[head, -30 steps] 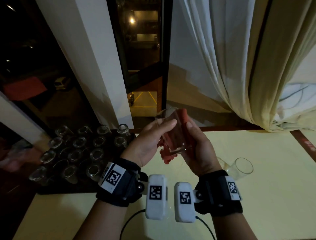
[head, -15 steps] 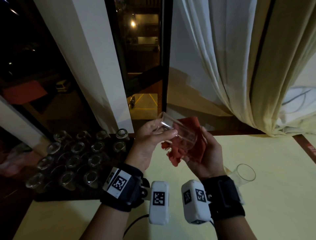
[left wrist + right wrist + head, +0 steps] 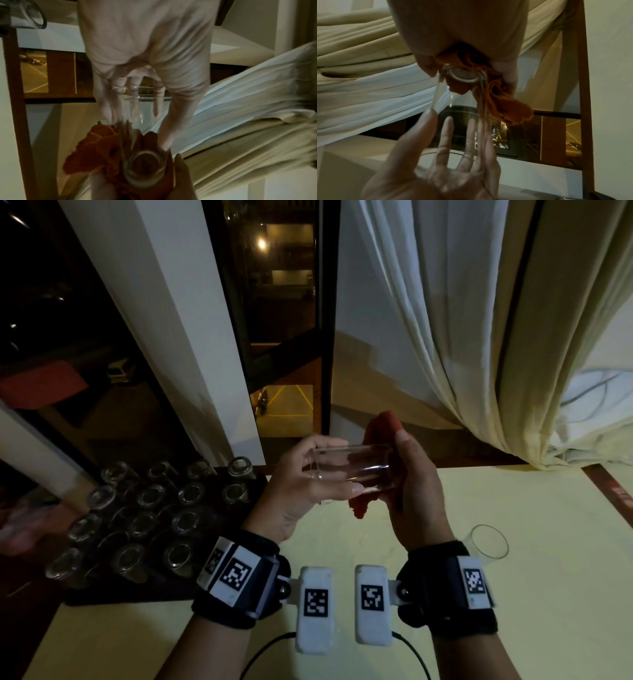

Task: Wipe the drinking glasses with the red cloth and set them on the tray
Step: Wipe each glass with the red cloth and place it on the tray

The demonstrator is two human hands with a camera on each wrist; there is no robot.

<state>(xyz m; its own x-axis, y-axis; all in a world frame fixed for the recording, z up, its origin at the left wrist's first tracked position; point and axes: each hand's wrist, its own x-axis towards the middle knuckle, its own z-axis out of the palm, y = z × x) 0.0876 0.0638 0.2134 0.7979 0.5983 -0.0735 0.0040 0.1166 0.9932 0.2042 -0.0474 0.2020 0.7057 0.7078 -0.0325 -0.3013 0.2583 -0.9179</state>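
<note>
A clear drinking glass lies sideways in the air above the table, mouth to the left. My left hand grips its rim end, fingers over the top and thumb below. My right hand holds the red cloth wrapped round the glass's base. In the left wrist view the cloth bunches round the thick base. The right wrist view shows the same base inside the cloth. A dark tray at the left carries several glasses.
Another glass lies on its side on the pale yellow table, just right of my right wrist. Curtains hang at the back right. A dark window runs behind the table's far edge.
The glass has turned from tilted, mouth up and left, to lying level. The cloth has shifted from beneath the glass to round its base. Both hands stay on it.
</note>
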